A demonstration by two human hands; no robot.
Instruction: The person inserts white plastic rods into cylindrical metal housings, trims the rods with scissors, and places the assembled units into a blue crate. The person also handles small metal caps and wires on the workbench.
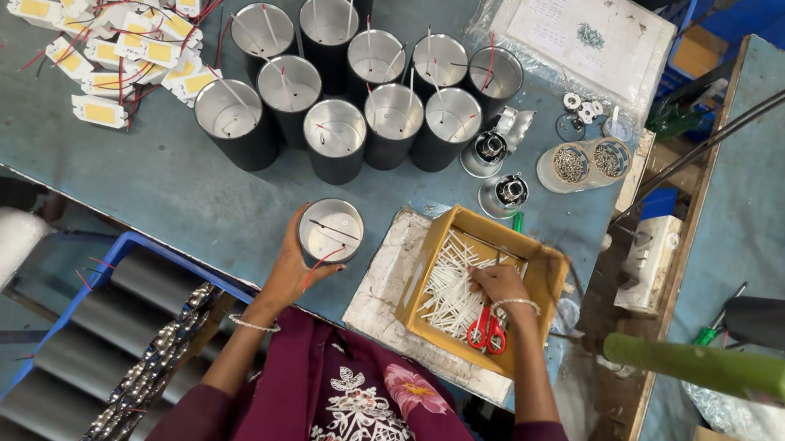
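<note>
Looking down from the head cam, I've got the left hand (288,273) wrapped around a black can housing (330,231) with a shiny silver inside, held upright at the near edge of the table (126,163), open end facing up. A thin red wire (318,261) hangs out of it over the fingers. The right hand (499,285) is down in the yellow cardboard box (542,275), fingers pinched together on the white sleeve pieces (451,290) piled in there; I can't tell how many it actually has. Red-handled scissors (487,334) lie in the box just below that hand, touching the pile. The box sits on a scuffed white board (385,293).

Farther out, a cluster of the same black housings (367,91) stands packed together across the middle of the table, wires poking up from most of them. Just right of those are two small silver fittings (500,169) and round trays of screws (583,163). Top left there's a heap of white modules with yellow faces (113,16) and red leads. A green-wrapped bar (698,364) juts in from the right, well apart from the box.
</note>
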